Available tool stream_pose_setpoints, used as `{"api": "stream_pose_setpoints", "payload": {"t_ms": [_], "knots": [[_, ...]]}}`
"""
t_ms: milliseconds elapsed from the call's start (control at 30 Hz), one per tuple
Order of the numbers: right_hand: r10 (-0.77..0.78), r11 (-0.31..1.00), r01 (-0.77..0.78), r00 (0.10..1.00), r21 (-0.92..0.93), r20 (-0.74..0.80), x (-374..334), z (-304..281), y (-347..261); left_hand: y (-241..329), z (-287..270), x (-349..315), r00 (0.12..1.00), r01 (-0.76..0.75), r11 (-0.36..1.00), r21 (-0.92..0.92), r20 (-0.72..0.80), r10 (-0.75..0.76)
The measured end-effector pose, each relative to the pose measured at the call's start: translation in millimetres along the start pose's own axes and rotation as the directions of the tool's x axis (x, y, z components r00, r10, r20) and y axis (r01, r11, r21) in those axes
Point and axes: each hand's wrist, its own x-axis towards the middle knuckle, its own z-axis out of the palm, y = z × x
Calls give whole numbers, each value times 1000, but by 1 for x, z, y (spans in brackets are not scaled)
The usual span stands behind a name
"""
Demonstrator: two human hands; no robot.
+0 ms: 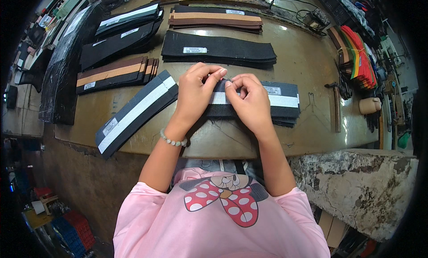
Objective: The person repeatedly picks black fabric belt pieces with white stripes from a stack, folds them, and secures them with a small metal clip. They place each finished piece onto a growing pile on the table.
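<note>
My left hand (195, 93), a beaded bracelet at its wrist, is closed in a pinch at the upper edge of a stack of dark fabric strips with a white stripe (285, 100). Facing it, my right hand (250, 102) is closed too, thumb against bent fingers, over the same stack. A tiny red spot and a dark bit show between the fingertips, too small to name. To the left of my left hand, another dark strip with a white stripe (139, 113) lies slantwise, its lower end past the table's front edge.
Stacks of black strips (218, 49), brown-and-tan strips (216, 19) and more brown-striped strips (116, 74) lie beyond my hands. A hammer (336, 106) and a bundle of red, yellow and green strips (362, 62) are at the right. A black wrapped block (67, 79) stands left.
</note>
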Motion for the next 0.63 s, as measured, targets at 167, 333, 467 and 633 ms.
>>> {"api": "stream_pose_setpoints", "payload": {"t_ms": [167, 333, 467, 633], "knots": [[-24, 999, 24, 1000, -23, 4, 1, 2, 3, 0, 0, 0, 1000, 11, 1000, 13, 0, -11], [170, 921, -233, 962, 314, 214, 16, -23, 18, 6, 0, 0, 990, -28, 999, -30, -142, 23], [138, 778, -248, 964, 577, 229, 21, -56, 34, 35, 20, -42, 912, -400, 914, 72, 124, 390], [189, 785, -145, 982, 603, -11, 23, -119, 63, 48, 53, -69, 777, -454, 875, -171, 406, 482]]}}
